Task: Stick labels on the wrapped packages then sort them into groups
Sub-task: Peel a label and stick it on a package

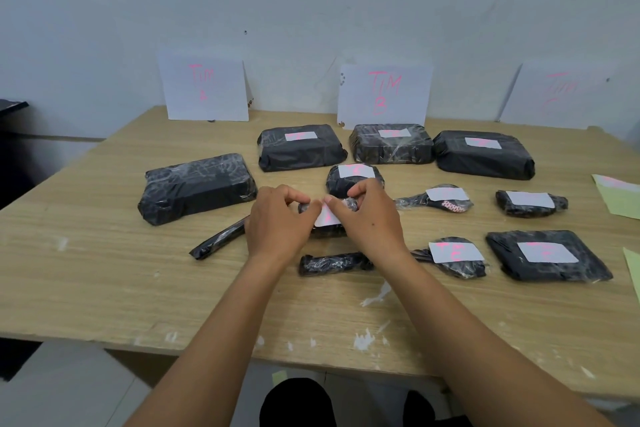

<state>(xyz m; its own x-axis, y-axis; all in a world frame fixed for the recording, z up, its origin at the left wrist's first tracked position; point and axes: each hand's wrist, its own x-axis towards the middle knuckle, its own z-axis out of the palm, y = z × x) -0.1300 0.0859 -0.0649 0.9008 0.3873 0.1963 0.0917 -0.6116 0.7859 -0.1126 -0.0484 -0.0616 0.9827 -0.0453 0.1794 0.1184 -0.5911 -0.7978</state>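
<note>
Both hands meet at the table's middle over a small black wrapped package [348, 205], mostly hidden under them. My left hand [277, 218] and my right hand [367, 215] pinch a white label with pink writing [327, 217] by its top edge, above that package. Several black packages around them carry white labels, such as a flat one [301, 149] at the back and a round one [355, 178] just behind my hands. A large flat package [195, 187] on the left, a thin roll [218, 239] and a roll [332, 263] in front of my hands bear no label.
Three white paper signs lean against the wall: left [206, 90], middle [384, 94], right [557, 94], each with pink writing. Green sheets [620, 198] lie at the table's right edge. The wooden table [104, 270] has bare room front left.
</note>
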